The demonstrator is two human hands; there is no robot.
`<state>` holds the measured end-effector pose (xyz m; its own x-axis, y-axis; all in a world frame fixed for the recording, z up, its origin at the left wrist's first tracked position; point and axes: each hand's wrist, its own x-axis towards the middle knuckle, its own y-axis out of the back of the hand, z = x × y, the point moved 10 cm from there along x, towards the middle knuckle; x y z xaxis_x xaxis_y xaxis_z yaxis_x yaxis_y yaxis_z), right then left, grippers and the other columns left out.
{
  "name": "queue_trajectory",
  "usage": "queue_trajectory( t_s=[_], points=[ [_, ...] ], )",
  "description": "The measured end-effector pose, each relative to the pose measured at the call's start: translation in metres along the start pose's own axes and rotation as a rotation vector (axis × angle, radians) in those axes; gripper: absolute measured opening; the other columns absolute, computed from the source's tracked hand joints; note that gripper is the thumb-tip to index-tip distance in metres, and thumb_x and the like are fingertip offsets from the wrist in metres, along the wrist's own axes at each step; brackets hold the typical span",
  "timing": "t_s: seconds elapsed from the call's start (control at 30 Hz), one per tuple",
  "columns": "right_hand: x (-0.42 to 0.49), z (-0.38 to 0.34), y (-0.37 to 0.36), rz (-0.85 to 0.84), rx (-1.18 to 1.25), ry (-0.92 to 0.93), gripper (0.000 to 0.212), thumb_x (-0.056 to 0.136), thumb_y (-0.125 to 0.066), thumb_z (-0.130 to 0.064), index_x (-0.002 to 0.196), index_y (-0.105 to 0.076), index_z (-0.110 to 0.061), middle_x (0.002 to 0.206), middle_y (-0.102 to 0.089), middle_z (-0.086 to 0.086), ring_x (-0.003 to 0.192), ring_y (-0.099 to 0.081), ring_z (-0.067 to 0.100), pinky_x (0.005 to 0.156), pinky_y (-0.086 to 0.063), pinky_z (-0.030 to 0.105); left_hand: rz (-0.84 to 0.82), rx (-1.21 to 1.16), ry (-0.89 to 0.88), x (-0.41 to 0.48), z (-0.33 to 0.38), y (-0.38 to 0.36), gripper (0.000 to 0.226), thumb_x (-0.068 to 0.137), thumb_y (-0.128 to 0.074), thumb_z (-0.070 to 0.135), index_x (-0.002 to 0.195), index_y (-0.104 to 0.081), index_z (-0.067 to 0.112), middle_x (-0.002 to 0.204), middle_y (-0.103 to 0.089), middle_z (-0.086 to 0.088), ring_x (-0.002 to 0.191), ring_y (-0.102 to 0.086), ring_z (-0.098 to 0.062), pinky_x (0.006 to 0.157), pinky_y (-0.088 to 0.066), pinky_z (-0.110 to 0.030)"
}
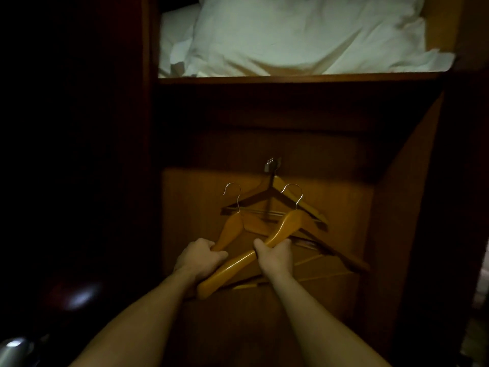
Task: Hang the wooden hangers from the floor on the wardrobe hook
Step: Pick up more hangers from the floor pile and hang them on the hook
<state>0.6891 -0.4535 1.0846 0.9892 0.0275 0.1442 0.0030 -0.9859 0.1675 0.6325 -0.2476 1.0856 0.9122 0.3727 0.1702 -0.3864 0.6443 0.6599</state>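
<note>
Two hands show, the left hand and the right hand, and each grips one light wooden hanger: the left hanger and the right hanger, each with one metal hook of its own. One wardrobe hook sits on the back panel with at least two more on it, one dark hanger and one light hanger; further bars low on the right are too dim and overlapped to count. Above, one shelf carries one large white pillow and one smaller heap of white linen.
</note>
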Motion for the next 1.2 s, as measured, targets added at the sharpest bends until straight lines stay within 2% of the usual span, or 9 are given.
queue_trajectory(
  t_s=[0.07, 0.17, 0.27, 0.47, 0.73, 0.87, 1.03, 1.13, 1.2],
  points=[
    [0.015, 0.0, 0.01, 0.011, -0.033, 0.015, 0.04, 0.094, -0.066, -0.031, 0.122, -0.045, -0.013, 0.083, -0.054, -0.003, 0.065, -0.052, 0.007, 0.051, -0.039, 0.019, -0.016, -0.007, -0.033, 0.016, 0.019, -0.013, 0.02, 0.087, -0.063, 0.04, 0.076, -0.065, 0.024, 0.069, -0.065, 0.005, 0.065, -0.066, -0.015, 0.063, -0.053, -0.032],
    [0.039, -0.002, 0.019, 0.043, -0.056, 0.03, 0.04, 0.093, -0.067, -0.033, 0.12, -0.046, -0.013, 0.082, -0.055, -0.003, 0.065, -0.052, 0.007, 0.052, -0.039, 0.02, -0.041, 0.003, -0.073, 0.045, 0.04, -0.024, 0.02, 0.087, -0.062, 0.043, 0.085, -0.067, 0.024, 0.072, -0.065, 0.006, 0.068, -0.064, -0.015, 0.069, -0.054, -0.034],
    [0.063, -0.01, 0.026, 0.096, -0.067, 0.062, 0.042, 0.091, -0.069, -0.04, 0.116, -0.047, -0.015, 0.083, -0.057, -0.003, 0.068, -0.056, 0.009, 0.056, -0.043, 0.023, -0.046, 0.057, -0.095, 0.079, 0.058, -0.025, 0.021, 0.085, -0.063, 0.042, 0.072, -0.063, 0.026, 0.066, -0.061, 0.007, 0.064, -0.06, -0.014, 0.064, -0.05, -0.031],
    [0.111, -0.018, 0.031, 0.268, -0.074, 0.104, 0.046, 0.087, -0.069, -0.051, 0.111, -0.047, -0.019, 0.089, -0.061, 0.0, 0.074, -0.062, 0.014, 0.064, -0.052, 0.028, -0.152, 0.094, -0.168, 0.151, 0.088, -0.046, 0.021, 0.083, -0.065, 0.041, 0.069, -0.065, 0.025, 0.064, -0.062, 0.005, 0.064, -0.061, -0.017, 0.066, -0.051, -0.032],
    [0.159, -0.028, 0.05, 0.407, -0.122, 0.123, 0.049, 0.085, -0.07, -0.055, 0.11, -0.048, -0.018, 0.094, -0.06, -0.002, 0.077, -0.058, 0.009, 0.059, -0.042, 0.023, -0.216, 0.163, -0.306, 0.219, 0.137, -0.067, 0.022, 0.083, -0.065, 0.041, 0.072, -0.067, 0.022, 0.074, -0.069, 0.0, 0.072, -0.066, -0.019, 0.068, -0.052, -0.033],
    [0.185, -0.039, 0.047, 0.434, -0.163, 0.143, 0.05, 0.085, -0.068, -0.057, 0.111, -0.047, -0.02, 0.096, -0.056, -0.005, 0.079, -0.055, 0.008, 0.063, -0.043, 0.024, -0.268, 0.087, -0.32, 0.25, 0.139, -0.074, 0.025, 0.083, -0.066, 0.035, 0.063, -0.063, 0.02, 0.062, -0.063, 0.0, 0.063, -0.062, -0.02, 0.071, -0.051, -0.035],
    [0.226, -0.041, 0.04, 0.413, -0.181, 0.175, 0.054, 0.084, -0.068, -0.059, 0.115, -0.049, -0.02, 0.098, -0.059, -0.003, 0.084, -0.062, 0.013, 0.073, -0.055, 0.03, -0.291, 0.033, -0.347, 0.286, 0.144, -0.085, 0.022, 0.085, -0.066, 0.033, 0.073, -0.068, 0.015, 0.067, -0.067, -0.005, 0.064, -0.064, -0.02, 0.071, -0.051, -0.034],
    [0.246, -0.038, 0.039, 0.403, -0.168, 0.175, 0.053, 0.085, -0.068, -0.058, 0.115, -0.05, -0.018, 0.097, -0.059, -0.004, 0.081, -0.062, 0.011, 0.068, -0.052, 0.026, -0.3, 0.041, -0.367, 0.299, 0.148, -0.09, 0.024, 0.087, -0.065, 0.033, 0.077, -0.071, 0.011, 0.077, -0.073, -0.012, 0.075, -0.071, -0.028, 0.08, -0.056, -0.04],
    [0.259, -0.037, 0.039, 0.386, -0.169, 0.178, 0.051, 0.085, -0.068, -0.057, 0.113, -0.049, -0.019, 0.095, -0.059, -0.005, 0.08, -0.061, 0.01, 0.065, -0.05, 0.024, -0.301, 0.06, -0.383, 0.308, 0.15, -0.094, 0.021, 0.09, -0.063, 0.027, 0.075, -0.068, 0.013, 0.074, -0.07, -0.01, 0.074, -0.068, -0.026, 0.081, -0.056, -0.042]
  ],
)
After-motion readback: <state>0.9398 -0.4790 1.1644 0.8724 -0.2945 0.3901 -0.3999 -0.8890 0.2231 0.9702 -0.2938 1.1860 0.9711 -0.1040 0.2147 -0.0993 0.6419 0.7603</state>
